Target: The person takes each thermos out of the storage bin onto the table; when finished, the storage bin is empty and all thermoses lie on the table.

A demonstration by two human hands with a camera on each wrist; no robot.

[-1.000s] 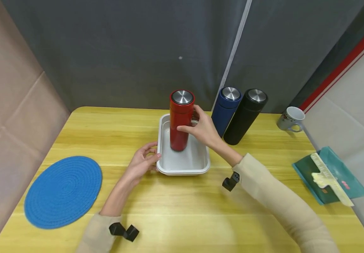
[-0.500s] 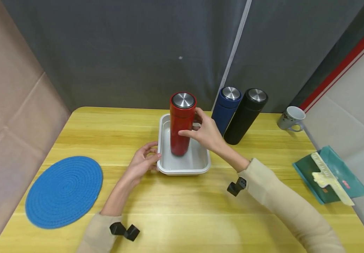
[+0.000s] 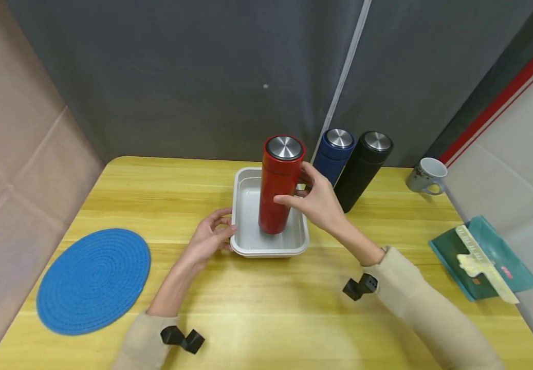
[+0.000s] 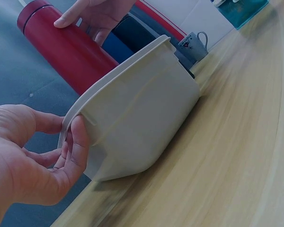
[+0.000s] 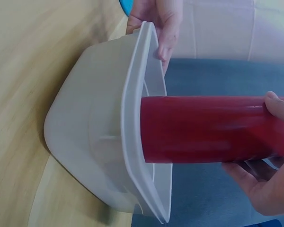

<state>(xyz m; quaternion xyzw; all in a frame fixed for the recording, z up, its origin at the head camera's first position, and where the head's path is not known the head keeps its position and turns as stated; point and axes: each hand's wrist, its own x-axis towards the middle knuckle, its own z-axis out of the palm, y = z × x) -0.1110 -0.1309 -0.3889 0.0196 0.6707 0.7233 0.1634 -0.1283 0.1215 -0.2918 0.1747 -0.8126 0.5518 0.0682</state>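
One wooden table (image 3: 109, 190) carries everything in view. On its left part lies a round blue mat (image 3: 92, 281), flat and well apart from the hands. Near the middle of the table sits a white tub (image 3: 243, 216), rectangular with a rolled rim. A red flask (image 3: 279, 185) with a steel cap is upright with its base inside the tub, toward the tub's right side; whether the base rests on the tub floor cannot be told. Just behind and to the right stand a blue flask (image 3: 333, 154) and a black flask (image 3: 361, 169), side by side and close to each other. A teal packet (image 3: 488, 257) with a pale clip across it lies at the right edge, and a grey mug (image 3: 425, 174) stands at the far right corner.

The right hand (image 3: 319, 203) grips the red flask at mid-height, thumb in front and fingers curled round the back. The left hand (image 3: 208, 239) pinches the tub's left rim, thumb (image 4: 78, 142) against the outer wall, fingers at the lip.
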